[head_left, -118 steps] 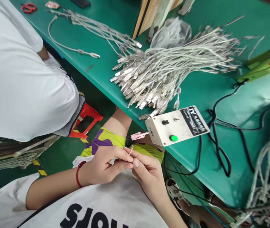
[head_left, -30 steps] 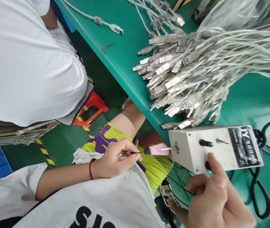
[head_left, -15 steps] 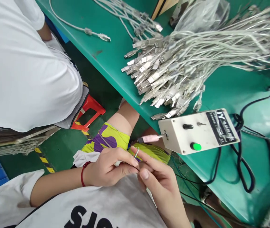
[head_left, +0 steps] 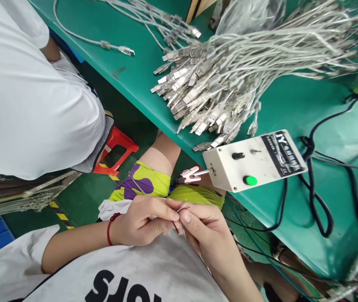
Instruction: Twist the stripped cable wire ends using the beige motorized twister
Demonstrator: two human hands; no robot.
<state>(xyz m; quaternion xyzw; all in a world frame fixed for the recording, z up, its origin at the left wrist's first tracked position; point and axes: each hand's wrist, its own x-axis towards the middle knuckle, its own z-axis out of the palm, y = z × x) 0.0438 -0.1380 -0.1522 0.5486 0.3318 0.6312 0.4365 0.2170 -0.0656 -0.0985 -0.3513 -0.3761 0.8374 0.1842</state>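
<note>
A co-worker (head_left: 24,96) in white sits at far left. The left hand (head_left: 141,220) pinches thin wires (head_left: 182,205) between thumb and forefinger, above the lap. The right hand (head_left: 206,230) meets it, fingertips closed on the same wire ends. A pink clip (head_left: 190,174) projects from the box (head_left: 254,163) on the table (head_left: 286,113), just beyond the hands, below the cable pile (head_left: 229,79).
</note>
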